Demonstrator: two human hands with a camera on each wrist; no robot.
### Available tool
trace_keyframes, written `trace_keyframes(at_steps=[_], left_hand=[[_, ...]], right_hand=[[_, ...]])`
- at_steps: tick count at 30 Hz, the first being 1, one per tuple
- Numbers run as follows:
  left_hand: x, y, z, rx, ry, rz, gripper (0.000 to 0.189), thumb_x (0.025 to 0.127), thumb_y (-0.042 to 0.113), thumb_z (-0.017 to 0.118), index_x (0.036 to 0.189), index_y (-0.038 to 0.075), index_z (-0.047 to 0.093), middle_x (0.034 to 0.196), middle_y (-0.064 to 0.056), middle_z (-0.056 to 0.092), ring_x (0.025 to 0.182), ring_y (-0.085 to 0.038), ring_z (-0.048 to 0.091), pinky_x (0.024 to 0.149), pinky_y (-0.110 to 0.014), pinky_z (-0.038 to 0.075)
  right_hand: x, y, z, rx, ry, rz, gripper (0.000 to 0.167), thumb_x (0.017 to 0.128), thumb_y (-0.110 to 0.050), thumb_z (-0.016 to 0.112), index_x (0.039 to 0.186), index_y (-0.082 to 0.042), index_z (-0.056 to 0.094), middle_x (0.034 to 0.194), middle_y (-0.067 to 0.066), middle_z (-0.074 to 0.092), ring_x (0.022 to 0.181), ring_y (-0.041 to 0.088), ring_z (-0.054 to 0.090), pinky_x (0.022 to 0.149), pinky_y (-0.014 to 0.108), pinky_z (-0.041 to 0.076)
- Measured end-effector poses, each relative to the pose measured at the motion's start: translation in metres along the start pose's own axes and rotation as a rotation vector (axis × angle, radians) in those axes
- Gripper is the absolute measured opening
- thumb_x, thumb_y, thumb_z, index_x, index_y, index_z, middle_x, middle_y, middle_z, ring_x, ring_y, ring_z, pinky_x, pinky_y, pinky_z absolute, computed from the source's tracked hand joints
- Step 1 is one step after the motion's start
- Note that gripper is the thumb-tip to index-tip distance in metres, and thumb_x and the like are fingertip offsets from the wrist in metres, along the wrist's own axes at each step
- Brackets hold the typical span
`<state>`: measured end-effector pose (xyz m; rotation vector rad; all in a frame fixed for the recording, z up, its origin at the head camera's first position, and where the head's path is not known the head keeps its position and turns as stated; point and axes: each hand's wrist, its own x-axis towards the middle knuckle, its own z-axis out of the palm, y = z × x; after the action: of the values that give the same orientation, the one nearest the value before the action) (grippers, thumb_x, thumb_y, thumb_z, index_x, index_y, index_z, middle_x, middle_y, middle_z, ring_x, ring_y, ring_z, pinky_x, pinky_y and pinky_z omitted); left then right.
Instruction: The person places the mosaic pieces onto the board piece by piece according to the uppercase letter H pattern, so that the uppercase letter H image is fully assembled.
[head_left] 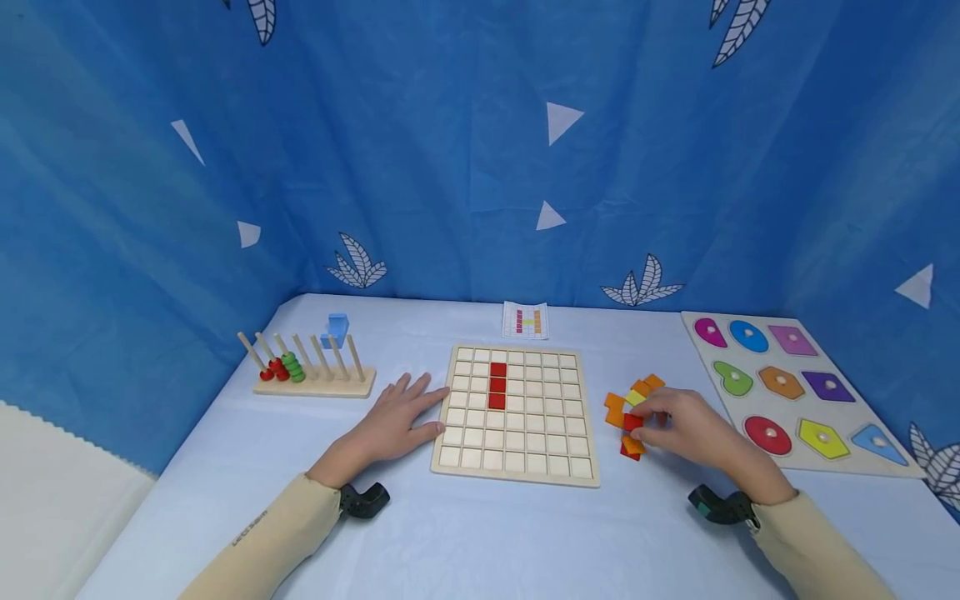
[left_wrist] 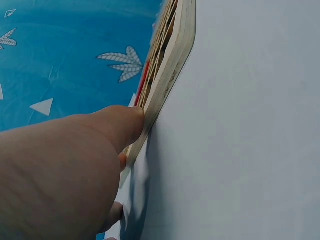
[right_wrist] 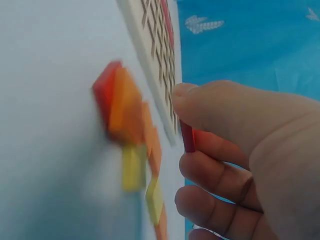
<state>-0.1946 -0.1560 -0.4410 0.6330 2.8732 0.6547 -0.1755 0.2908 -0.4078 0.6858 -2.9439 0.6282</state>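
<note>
My left hand (head_left: 397,421) lies flat with spread fingers at the left edge of a wooden grid board (head_left: 536,433); in the left wrist view its thumb (left_wrist: 131,122) touches the board's side. Three red tiles (head_left: 497,385) form a column in the board's upper squares. To the right of the board, my right hand (head_left: 690,425) pinches a red square tile (right_wrist: 187,137) between thumb and fingers. Beneath and around that hand lie loose orange tiles (head_left: 615,408), a yellow tile (head_left: 635,398) and another red tile (head_left: 627,452), some overlapping.
Behind the board lies a small pattern card (head_left: 525,321). At left stands a peg rack (head_left: 330,387) with red and green beads, a blue object (head_left: 337,329) behind it. A shape puzzle board (head_left: 798,408) lies at right. A blue curtain (head_left: 450,167) hangs along the back.
</note>
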Motion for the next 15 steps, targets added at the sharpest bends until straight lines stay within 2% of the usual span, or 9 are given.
trace_keyframes(at_steps=[4,8,15], left_hand=[[0.000,0.000,0.000,0.004,0.002,0.001,0.059,0.101,0.039,0.060,0.154,0.017,0.048,0.166,-0.023,0.030,0.155,-0.052,0.016,0.122,-0.071,0.015],[0.000,-0.001,0.001,0.001,-0.005,0.000,0.059,0.101,0.040,0.060,0.154,0.017,0.047,0.166,-0.023,0.029,0.155,-0.052,0.016,0.123,-0.070,0.015],[0.001,-0.002,0.002,0.000,-0.004,0.000,0.059,0.101,0.041,0.060,0.154,0.018,0.048,0.166,-0.022,0.029,0.155,-0.052,0.016,0.123,-0.070,0.015]], right_hand=[[0.014,-0.010,0.004,0.031,-0.005,-0.021,0.025,0.079,-0.018,0.087,0.100,-0.008,0.080,0.086,-0.005,0.072,0.075,0.009,0.054,0.059,0.019,0.048],[0.028,-0.022,0.009,0.046,-0.010,-0.064,0.022,0.081,-0.016,0.086,0.100,-0.008,0.081,0.085,-0.005,0.070,0.074,0.008,0.055,0.059,0.019,0.049],[0.048,-0.041,0.021,0.052,-0.033,-0.101,0.025,0.081,-0.023,0.087,0.102,-0.010,0.081,0.085,-0.006,0.068,0.072,0.009,0.054,0.059,0.019,0.047]])
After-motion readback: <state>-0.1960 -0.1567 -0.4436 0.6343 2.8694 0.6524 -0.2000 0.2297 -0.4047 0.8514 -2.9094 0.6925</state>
